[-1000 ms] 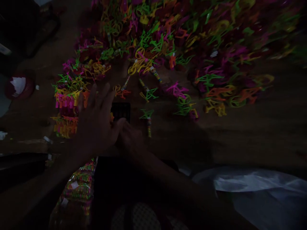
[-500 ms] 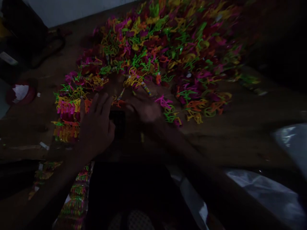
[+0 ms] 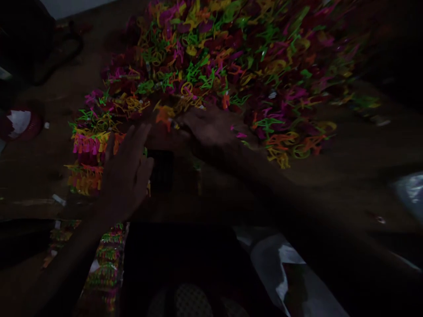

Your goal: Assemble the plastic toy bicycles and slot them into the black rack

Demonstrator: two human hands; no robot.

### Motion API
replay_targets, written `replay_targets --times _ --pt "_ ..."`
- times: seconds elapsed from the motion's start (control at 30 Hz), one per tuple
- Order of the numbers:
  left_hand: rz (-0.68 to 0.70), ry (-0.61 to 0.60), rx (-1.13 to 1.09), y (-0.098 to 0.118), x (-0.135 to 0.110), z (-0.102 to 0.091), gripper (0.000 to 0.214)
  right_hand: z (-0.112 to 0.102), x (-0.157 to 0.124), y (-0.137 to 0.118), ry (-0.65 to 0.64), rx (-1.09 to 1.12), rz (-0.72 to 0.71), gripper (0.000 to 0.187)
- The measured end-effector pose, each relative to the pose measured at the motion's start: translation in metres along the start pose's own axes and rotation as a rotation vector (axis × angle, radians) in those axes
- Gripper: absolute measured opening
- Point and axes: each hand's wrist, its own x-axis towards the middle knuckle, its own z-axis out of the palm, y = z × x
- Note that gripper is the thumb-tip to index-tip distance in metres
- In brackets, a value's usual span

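Note:
A big heap of small neon plastic pieces (image 3: 238, 61), pink, green, yellow and orange, covers the brown floor (image 3: 346, 176). My left hand (image 3: 127, 174) lies flat with its fingers stretched out beside a neat row of stacked pieces (image 3: 86, 152) and next to a small dark block (image 3: 161, 169). My right hand (image 3: 209, 132) reaches into the near edge of the heap, fingers curled over loose pieces, with an orange piece (image 3: 163, 115) at its fingertips. The scene is very dim, so the exact grip is unclear.
Sealed packets of the same pieces (image 3: 105, 264) lie by my left forearm. A clear plastic bag (image 3: 291, 273) lies at the lower right. A red round dish with white paper (image 3: 20, 123) sits far left. Dark objects (image 3: 29, 39) stand at the upper left.
My right hand has moved from beside my left hand up into the heap's near edge, covering the loose pieces there. My left hand has stayed flat in nearly the same place.

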Motion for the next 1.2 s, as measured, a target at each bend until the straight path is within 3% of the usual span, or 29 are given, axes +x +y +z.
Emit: replay_targets --times 0.13,0.27,0.4,0.6,0.93,1.07,1.2 --pt "-0.091 0.035 -0.115 0.002 0.001 -0.007 0.048 0.01 -0.037 -0.046 0.105 0.221 0.199 0.013" --pt "-0.023 0.054 -0.041 -0.001 0.007 -0.006 0.047 0.043 -0.038 -0.06 0.163 0.284 0.301 0.016" --pt "0.03 0.015 0.093 -0.008 0.012 0.004 0.052 0.066 -0.025 -0.057 0.175 0.272 0.257 0.023" --pt "0.0 -0.009 0.069 -0.009 0.01 0.011 0.054 0.084 -0.025 -0.052 0.18 0.114 0.202 0.025" --pt "0.117 -0.067 0.02 -0.018 0.024 -0.009 0.044 0.083 -0.025 -0.059 0.082 -0.016 0.147 0.021" --pt "0.143 -0.1 0.034 -0.023 0.034 -0.004 0.042 0.086 -0.028 -0.056 0.112 -0.021 0.103 0.02" --pt "0.115 -0.024 0.037 -0.024 0.034 0.004 0.039 0.088 -0.031 -0.052 0.127 -0.031 0.052 0.016"
